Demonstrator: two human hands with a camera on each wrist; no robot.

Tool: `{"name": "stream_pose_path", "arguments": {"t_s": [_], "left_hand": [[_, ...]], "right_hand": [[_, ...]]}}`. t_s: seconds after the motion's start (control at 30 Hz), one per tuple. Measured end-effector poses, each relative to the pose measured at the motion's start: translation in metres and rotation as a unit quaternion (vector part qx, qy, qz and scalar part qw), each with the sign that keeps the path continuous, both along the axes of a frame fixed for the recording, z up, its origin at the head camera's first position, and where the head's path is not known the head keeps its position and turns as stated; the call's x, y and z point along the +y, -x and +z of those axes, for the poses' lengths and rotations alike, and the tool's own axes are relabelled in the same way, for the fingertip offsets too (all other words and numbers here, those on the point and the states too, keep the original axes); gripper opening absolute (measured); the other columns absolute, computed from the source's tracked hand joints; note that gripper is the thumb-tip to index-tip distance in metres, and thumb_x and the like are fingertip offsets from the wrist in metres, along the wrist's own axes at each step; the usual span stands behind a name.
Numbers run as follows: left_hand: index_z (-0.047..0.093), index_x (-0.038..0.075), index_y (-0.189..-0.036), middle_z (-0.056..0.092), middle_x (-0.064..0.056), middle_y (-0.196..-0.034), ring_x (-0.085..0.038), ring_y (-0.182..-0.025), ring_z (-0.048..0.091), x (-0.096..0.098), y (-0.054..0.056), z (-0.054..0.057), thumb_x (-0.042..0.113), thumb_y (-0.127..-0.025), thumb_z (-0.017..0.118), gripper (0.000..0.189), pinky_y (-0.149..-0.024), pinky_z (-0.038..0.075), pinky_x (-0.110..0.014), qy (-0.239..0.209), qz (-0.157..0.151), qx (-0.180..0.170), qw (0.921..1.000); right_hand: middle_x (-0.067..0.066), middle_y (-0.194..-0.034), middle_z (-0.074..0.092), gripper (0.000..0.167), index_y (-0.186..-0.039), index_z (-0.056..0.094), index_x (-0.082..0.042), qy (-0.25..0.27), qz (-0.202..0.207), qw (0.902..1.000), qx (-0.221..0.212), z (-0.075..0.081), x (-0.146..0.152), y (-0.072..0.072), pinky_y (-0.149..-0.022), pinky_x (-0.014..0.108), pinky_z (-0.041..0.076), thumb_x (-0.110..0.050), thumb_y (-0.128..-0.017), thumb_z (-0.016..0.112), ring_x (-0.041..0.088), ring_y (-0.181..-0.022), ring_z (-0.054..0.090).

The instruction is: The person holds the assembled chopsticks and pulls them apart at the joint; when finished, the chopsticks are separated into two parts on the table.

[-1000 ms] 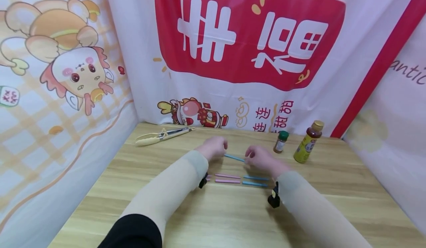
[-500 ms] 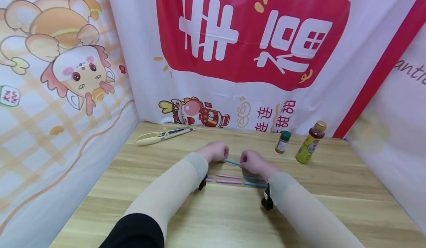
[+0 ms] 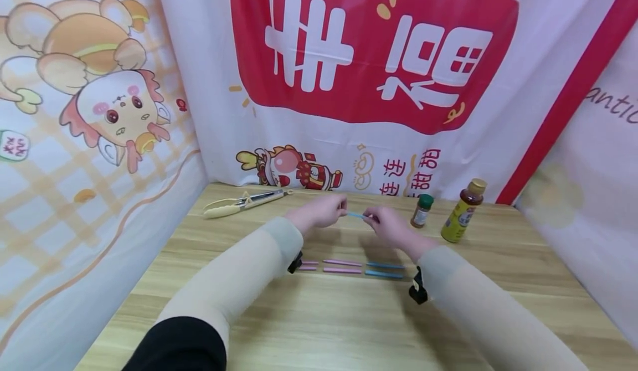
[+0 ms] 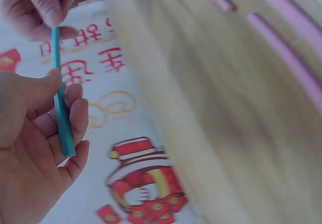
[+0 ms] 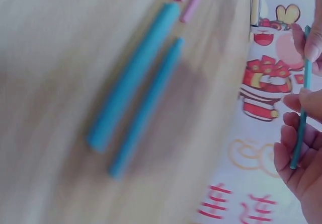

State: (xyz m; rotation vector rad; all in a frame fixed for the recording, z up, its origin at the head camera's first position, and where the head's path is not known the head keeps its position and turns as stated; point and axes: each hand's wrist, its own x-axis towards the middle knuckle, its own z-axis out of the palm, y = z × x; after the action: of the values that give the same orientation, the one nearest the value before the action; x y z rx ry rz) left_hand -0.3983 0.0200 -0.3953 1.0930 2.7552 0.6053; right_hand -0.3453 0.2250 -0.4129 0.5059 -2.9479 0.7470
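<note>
Both hands hold a slim blue stick (image 3: 356, 215) above the far part of the table. My left hand (image 3: 321, 210) pinches its left end, and my right hand (image 3: 394, 228) pinches the right. From the left wrist, the blue stick (image 4: 62, 118) runs under my left thumb and over the curled fingers. The right wrist view shows the other end of the blue stick (image 5: 302, 128) lying between my right thumb and fingers. Below the hands lie two more blue sticks (image 3: 384, 274) and several pink sticks (image 3: 341, 270), laid out in two rows.
Cream-tipped tongs (image 3: 244, 204) lie at the back left of the wooden table (image 3: 329, 321). A small green-capped jar (image 3: 421, 211) and a taller yellow-labelled bottle (image 3: 463, 211) stand at the back right. A printed cloth (image 3: 369, 138) hangs behind the table.
The blue stick has been lifted from low over the table, and both hands have risen with it toward the back. The right hand first came in closer to the left. The stick rows stayed put.
</note>
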Motion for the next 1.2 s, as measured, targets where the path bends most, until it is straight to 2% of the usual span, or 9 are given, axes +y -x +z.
{"name": "stream_pose_path", "arguments": {"t_s": [0.13,0.23,0.37,0.5,0.7,1.0,1.1,1.2], "left_hand": [[0.065,0.014,-0.104,0.066,0.003,-0.094,-0.013,-0.085,0.061,0.0,-0.008,0.018,0.025,-0.103,0.053,0.016,-0.08,0.049,-0.032,0.05,-0.029,0.067,0.9961],[0.063,0.019,-0.097,0.064,0.006,-0.087,-0.013,-0.077,0.059,-0.002,-0.017,0.03,0.029,-0.105,0.049,0.019,-0.074,0.048,-0.032,0.078,-0.054,0.104,0.99],[0.056,0.02,-0.092,0.058,0.009,-0.077,-0.013,-0.067,0.054,-0.008,-0.026,0.036,0.03,-0.105,0.047,0.019,-0.067,0.045,-0.031,0.084,-0.081,0.143,0.9828],[0.054,0.018,-0.089,0.056,0.008,-0.073,-0.013,-0.065,0.054,-0.012,-0.031,0.036,0.03,-0.105,0.049,0.02,-0.066,0.045,-0.031,0.079,-0.099,0.178,0.9757],[0.057,0.016,-0.09,0.055,0.008,-0.072,-0.014,-0.064,0.053,-0.014,-0.037,0.031,0.029,-0.104,0.051,0.02,-0.066,0.045,-0.032,0.066,-0.113,0.186,0.9738],[0.054,0.02,-0.088,0.055,0.011,-0.069,-0.01,-0.064,0.052,-0.016,-0.041,0.021,0.031,-0.105,0.049,0.021,-0.072,0.041,-0.032,0.064,-0.099,0.19,0.9747],[0.056,0.02,-0.087,0.055,0.012,-0.069,-0.01,-0.065,0.053,-0.021,-0.037,0.017,0.028,-0.104,0.051,0.019,-0.072,0.043,-0.031,0.056,-0.094,0.183,0.9769],[0.056,0.02,-0.084,0.055,0.009,-0.069,-0.012,-0.064,0.052,-0.038,-0.025,0.01,0.028,-0.103,0.052,0.021,-0.068,0.045,-0.029,0.059,-0.054,0.16,0.9839]], "right_hand": [[0.0,-0.089,0.065,0.011,-0.102,0.07,-0.009,-0.063,0.033,0.9954,0.064,0.026,0.004,-0.012,-0.069,0.035,0.052,-0.013,-0.1,0.06,0.014,-0.076,0.06],[-0.001,-0.089,0.063,0.011,-0.102,0.07,-0.011,-0.083,0.047,0.9904,0.1,0.039,0.008,-0.02,-0.068,0.034,0.05,-0.014,-0.1,0.06,0.013,-0.076,0.058],[-0.004,-0.085,0.061,0.009,-0.099,0.069,-0.013,-0.079,0.063,0.9861,0.132,0.042,0.011,-0.026,-0.066,0.032,0.049,-0.014,-0.099,0.061,0.011,-0.073,0.056],[-0.008,-0.081,0.061,0.008,-0.094,0.067,-0.016,-0.058,0.073,0.9856,0.142,0.037,0.013,-0.031,-0.065,0.032,0.049,-0.014,-0.099,0.061,0.01,-0.07,0.055],[-0.011,-0.085,0.062,0.009,-0.093,0.066,-0.018,-0.047,0.073,0.9848,0.15,0.029,0.015,-0.037,-0.068,0.03,0.052,-0.014,-0.099,0.061,0.006,-0.074,0.059],[-0.003,-0.09,0.067,0.007,-0.096,0.068,-0.015,-0.046,0.079,0.9829,0.16,0.025,0.014,-0.037,-0.075,0.033,0.054,-0.012,-0.098,0.062,0.012,-0.084,0.064],[-0.001,-0.091,0.069,0.008,-0.098,0.068,-0.013,-0.04,0.071,0.9857,0.147,0.025,0.018,-0.037,-0.076,0.035,0.054,-0.012,-0.099,0.061,0.015,-0.085,0.065],[0.003,-0.093,0.069,0.011,-0.102,0.069,-0.009,-0.021,0.039,0.9898,0.135,0.023,0.038,-0.035,-0.076,0.041,0.054,-0.012,-0.1,0.059,0.02,-0.086,0.066]]}}
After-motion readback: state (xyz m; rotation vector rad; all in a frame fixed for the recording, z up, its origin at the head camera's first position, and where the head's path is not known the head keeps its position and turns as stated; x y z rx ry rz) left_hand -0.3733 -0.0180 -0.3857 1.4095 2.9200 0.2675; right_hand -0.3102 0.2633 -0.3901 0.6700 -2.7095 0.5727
